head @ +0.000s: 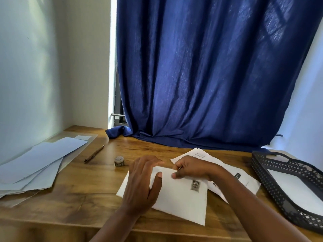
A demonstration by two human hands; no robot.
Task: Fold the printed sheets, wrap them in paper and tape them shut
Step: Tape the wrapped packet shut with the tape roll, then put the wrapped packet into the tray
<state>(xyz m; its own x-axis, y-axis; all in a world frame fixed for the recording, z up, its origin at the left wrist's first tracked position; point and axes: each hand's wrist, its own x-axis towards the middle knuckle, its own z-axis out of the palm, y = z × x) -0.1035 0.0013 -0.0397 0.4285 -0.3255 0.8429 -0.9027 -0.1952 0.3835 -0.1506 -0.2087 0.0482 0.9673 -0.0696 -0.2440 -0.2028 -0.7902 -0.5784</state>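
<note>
A white paper packet (181, 203) lies on the wooden table (78, 198), with a small patterned piece of tape (194, 185) stuck on its top face. My left hand (143, 182) grips the packet's left part, fingers over the far edge and thumb on top. My right hand (190, 167) pinches the packet's upper edge, thumb pressed on the paper. Printed sheets (232, 179) lie under and to the right of the packet, partly hidden by my right arm. A small roll of patterned tape (119, 161) stands just left of my left hand.
A stack of pale blue-grey paper sheets (35, 165) covers the table's left side. A pen (94, 153) lies beside it. A black perforated tray (286, 187) holding white paper sits at the right edge. A blue curtain (209, 75) hangs behind and drapes onto the table.
</note>
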